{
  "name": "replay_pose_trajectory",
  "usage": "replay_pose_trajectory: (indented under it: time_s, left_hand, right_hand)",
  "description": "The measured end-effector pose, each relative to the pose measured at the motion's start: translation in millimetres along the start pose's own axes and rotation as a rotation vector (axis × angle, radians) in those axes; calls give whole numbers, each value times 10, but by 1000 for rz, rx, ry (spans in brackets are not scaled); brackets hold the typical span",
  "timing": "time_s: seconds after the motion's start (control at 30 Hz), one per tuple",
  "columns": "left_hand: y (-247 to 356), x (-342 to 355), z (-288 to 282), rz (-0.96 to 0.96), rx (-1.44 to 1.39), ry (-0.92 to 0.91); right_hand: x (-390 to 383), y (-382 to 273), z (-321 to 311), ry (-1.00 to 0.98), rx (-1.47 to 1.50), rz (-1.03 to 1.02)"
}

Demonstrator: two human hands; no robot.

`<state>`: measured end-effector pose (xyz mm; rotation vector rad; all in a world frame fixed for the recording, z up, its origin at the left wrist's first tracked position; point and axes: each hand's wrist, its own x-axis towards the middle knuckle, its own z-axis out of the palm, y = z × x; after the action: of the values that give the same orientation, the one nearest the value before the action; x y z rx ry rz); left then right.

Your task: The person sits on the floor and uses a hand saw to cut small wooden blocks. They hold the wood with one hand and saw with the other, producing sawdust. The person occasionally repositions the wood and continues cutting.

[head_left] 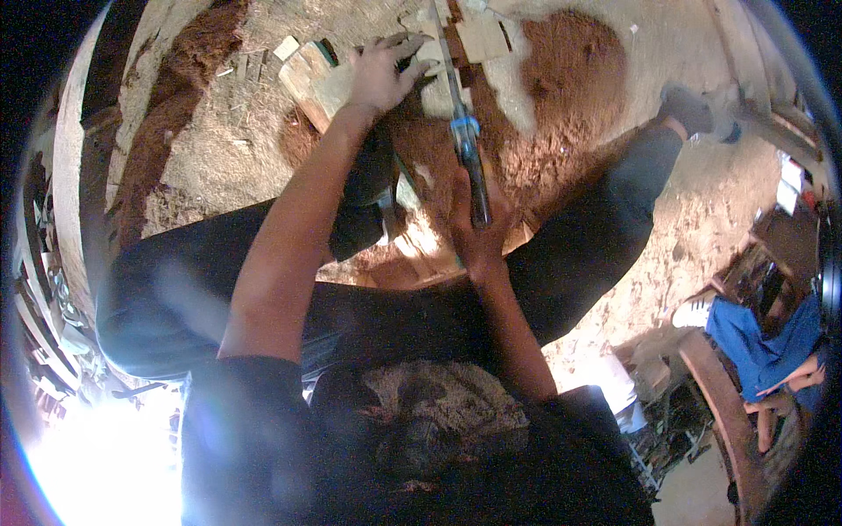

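Observation:
My right hand (481, 230) is closed round the dark handle of a long, thin-bladed tool (464, 127) with a bright blue collar. Its narrow blade points away from me past the top edge, and its exact kind is unclear. My left hand (383, 74) is stretched out just left of the blade, palm down, with thumb and fingers apart. Beside that hand lies a pale wooden block (307, 81), partly covered by the hand and wrist. Whether the fingers press on wood beneath them is hard to see.
Reddish-brown sawdust (574, 66) is heaped on the ground, with a small flat wood piece (482, 39) near the blade. My bent legs (588, 237) frame the work area. At right, another person in blue clothing (759, 346) sits near a curved wooden piece (719, 412). Timber boards stand at left.

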<state>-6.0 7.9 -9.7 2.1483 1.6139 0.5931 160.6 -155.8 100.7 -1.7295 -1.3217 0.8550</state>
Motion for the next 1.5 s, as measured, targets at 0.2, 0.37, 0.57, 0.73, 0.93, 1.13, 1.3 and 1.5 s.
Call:
replay_pose_trajectory:
  time_s: [0.2,0.37,0.57,0.73,0.93,1.13,1.3,1.5]
  left_hand:
    - [-96,61,99,-49,-190,-32]
    - [-221,67,125,16,-208,54]
    - [-98,99,134,-56,-328,-36]
    - [-167,16,191,14,-152,51]
    - [-137,120,176,-34,-223,-12]
    - [-174,-35,157,0,-71,53]
    - [-85,66,172,-14,-170,-15]
    - [-173,92,157,12,-150,29]
  right_hand:
    - [311,-327,8,-123,159,230]
    - [27,-166,-141,-84,46,126]
    - [424,-248,72,-8,187,72]
    - [-42,-242,-89,87,105,-56]
    - [522,-180,18,-96,107,61]
    - [-35,-353,-36,73,257,142]
    - [507,-139,152,35,249,58]
    - [506,14,-143,241,285,247]
